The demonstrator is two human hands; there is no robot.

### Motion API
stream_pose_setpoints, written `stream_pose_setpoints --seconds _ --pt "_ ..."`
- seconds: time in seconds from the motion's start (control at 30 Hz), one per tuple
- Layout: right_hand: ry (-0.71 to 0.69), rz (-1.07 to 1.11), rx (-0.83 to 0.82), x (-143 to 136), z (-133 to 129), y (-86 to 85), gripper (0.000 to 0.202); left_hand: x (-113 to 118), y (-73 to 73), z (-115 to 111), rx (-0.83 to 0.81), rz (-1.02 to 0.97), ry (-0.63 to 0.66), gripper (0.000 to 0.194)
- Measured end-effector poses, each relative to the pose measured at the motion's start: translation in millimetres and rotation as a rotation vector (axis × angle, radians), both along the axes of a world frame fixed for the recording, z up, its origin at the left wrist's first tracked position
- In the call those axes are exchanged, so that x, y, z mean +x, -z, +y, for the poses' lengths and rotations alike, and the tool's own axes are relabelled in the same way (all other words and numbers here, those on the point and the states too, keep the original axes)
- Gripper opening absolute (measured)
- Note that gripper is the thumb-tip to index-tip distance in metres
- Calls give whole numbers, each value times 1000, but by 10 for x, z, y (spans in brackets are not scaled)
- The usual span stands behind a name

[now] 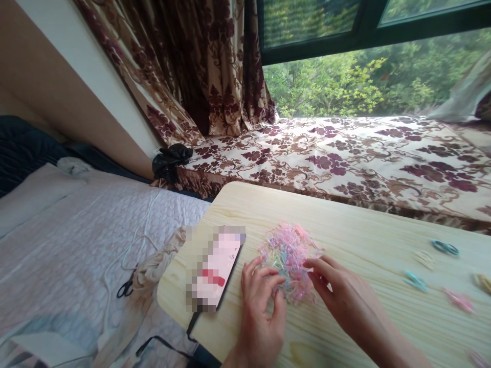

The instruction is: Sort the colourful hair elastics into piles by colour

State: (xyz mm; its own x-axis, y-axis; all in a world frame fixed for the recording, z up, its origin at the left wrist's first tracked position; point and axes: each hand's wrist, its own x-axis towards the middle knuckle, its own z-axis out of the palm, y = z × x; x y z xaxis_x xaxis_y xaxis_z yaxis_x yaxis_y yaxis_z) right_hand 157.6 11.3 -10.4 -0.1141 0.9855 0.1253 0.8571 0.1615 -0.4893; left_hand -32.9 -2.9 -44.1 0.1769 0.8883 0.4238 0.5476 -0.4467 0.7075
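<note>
A loose pile of thin, shiny pastel strands (286, 250), which look like small elastic bands in pink, lilac, yellow and blue, lies on the wooden tabletop (364, 235). My left hand (263, 306) rests at the pile's near left edge, fingers spread and curved, fingertips at the strands. At the right edge of the pile, my right hand (341, 286) has thumb and forefinger pinched close together. Whatever is between those fingertips is too small to make out.
A phone (215, 271), partly blurred, lies left of the pile with a cable. Small sorted bunches sit to the right: dark teal (445, 248), cream (424, 259), light blue (415, 281), pink (459, 300). Black-handled scissors (125, 290) lie on the bed (88, 220).
</note>
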Motion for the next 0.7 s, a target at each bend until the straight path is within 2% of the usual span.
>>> stream_pose_setpoints --seconds 0.43,0.7 --pt "-74 -71 -23 -60 78 -69 34 -8 -5 -4 -21 -17 10 31" --pt "-62 -59 -39 -11 63 -3 30 -12 1 -11 -30 -19 17 33"
